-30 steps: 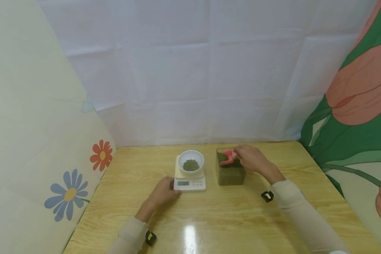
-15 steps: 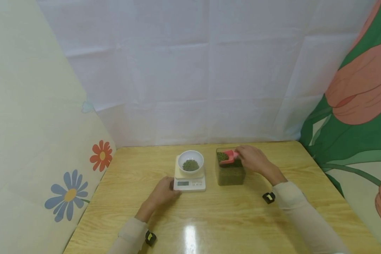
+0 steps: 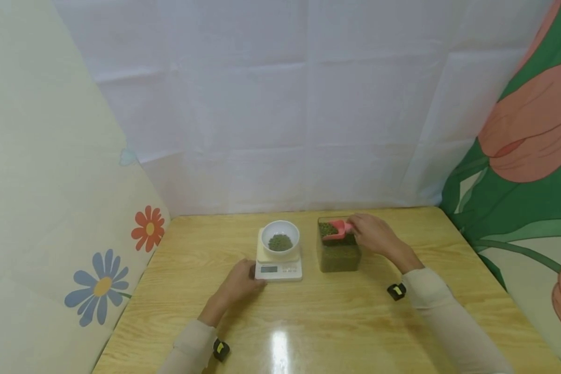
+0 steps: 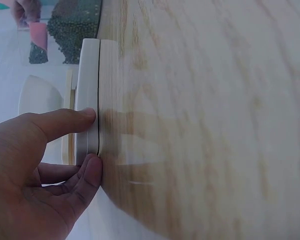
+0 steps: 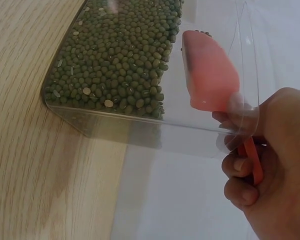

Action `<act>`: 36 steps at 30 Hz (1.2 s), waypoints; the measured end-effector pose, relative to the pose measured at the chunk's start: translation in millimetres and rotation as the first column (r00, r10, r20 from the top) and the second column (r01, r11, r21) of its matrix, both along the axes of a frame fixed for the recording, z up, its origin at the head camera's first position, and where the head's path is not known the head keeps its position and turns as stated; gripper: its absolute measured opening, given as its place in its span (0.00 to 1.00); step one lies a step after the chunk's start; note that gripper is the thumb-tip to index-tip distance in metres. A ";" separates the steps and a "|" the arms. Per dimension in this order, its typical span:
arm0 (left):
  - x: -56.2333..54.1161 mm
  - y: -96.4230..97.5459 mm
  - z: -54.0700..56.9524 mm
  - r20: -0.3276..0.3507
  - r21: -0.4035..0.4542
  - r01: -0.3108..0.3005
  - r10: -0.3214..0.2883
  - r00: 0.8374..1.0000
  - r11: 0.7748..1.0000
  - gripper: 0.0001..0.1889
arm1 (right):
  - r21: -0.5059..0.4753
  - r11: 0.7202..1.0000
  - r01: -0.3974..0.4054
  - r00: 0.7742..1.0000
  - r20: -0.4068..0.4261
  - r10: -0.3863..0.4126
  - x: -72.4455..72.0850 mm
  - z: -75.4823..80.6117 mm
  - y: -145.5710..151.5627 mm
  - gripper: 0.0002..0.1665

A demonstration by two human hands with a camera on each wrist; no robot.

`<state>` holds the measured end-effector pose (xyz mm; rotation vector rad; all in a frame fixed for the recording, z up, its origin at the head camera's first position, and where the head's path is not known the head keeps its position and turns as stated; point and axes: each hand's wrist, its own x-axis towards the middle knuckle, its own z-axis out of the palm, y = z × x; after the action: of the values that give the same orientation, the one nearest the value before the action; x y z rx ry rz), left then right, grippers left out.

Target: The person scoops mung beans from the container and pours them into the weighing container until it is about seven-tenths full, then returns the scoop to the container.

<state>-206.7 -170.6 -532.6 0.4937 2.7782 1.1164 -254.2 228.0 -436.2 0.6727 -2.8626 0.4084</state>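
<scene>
Now holds the pink scoop [image 3: 339,229] a touch farther right and more level than a second ago, gripped in the right hand [image 3: 373,234] within the clear container [image 3: 340,259], to the right of the scale [image 3: 292,276]. Leaves the heap of beans [image 3: 280,242] in the white bowl [image 3: 280,228] looking the same, and keeps the left hand [image 3: 240,280] at the scale's near left corner. Suggests, as a judgement, steadying or evening out a scoopful, with nothing fresh added to the bowl.

From the head, shows the scoop overlapping the container's green beans [image 5: 120,60], too far off to judge any contact. From the right wrist, reveals a gap between scoop and beans, and fingers [image 5: 241,193] curled round the handle [image 5: 255,162]. From the left wrist, shows a small cluster at the scoop's mouth, plus thumb and fingers pinching the scale on the bench [image 3: 346,322]. Cannot read the display [image 3: 268,269] in any view.
</scene>
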 end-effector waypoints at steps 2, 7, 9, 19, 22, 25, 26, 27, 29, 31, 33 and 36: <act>-0.4 -0.1 -0.1 -0.001 0.000 0.002 -0.002 1.000 1.000 0.19 | -0.001 1.000 0.004 1.000 0.003 -0.004 0.7 0.7 0.1 0.10; -0.5 0.0 -0.5 0.007 -0.002 -0.001 0.001 1.000 1.000 0.19 | -0.003 1.000 0.011 1.000 0.024 -0.011 2.7 2.9 1.1 0.10; -0.4 0.1 -0.4 0.009 -0.004 -0.004 0.004 1.000 1.000 0.19 | -0.004 1.000 0.011 0.999 0.030 -0.010 2.9 3.7 2.0 0.09; 1.1 0.3 1.9 0.012 0.003 -0.003 0.003 1.000 1.000 0.19 | -0.029 1.000 0.010 0.999 0.044 -0.009 4.3 6.8 5.6 0.10; 1.5 0.2 2.2 0.014 0.007 -0.001 0.000 1.000 1.000 0.19 | -0.034 0.999 0.014 0.999 0.044 -0.012 5.0 6.9 6.2 0.10; 1.6 0.0 2.2 0.012 0.010 0.005 -0.005 1.000 1.000 0.19 | -0.042 0.999 0.018 0.999 0.040 -0.016 6.0 7.1 6.2 0.10; 1.6 -0.1 2.1 0.010 0.011 0.006 -0.006 1.000 1.000 0.19 | -0.045 0.999 0.020 0.999 0.041 -0.018 6.3 7.2 6.2 0.09; 1.8 -0.1 2.1 0.010 0.012 0.006 -0.006 1.000 1.000 0.19 | -0.045 0.999 0.023 0.999 0.040 -0.021 6.6 7.2 6.4 0.09; 1.9 0.0 2.1 0.009 0.013 0.005 -0.005 1.000 1.000 0.19 | -0.045 0.999 0.027 0.999 0.040 -0.025 6.7 6.8 6.9 0.09; 2.2 0.1 2.1 0.009 0.014 0.003 -0.003 1.000 1.000 0.19 | -0.046 0.999 0.029 0.999 0.039 -0.027 6.6 6.4 7.7 0.09; 2.2 0.2 2.0 0.008 0.014 0.001 -0.001 1.000 1.000 0.18 | -0.046 0.999 0.026 0.999 0.031 -0.025 6.5 6.0 8.5 0.09; 2.2 0.4 1.9 0.005 0.012 0.001 -0.001 1.000 1.000 0.18 | -0.055 0.998 0.024 0.999 0.026 -0.023 6.8 5.3 10.1 0.08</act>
<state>-204.5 -170.2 -530.6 0.4925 2.7681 1.1329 -247.5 238.1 -430.9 0.6277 -2.8679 0.4941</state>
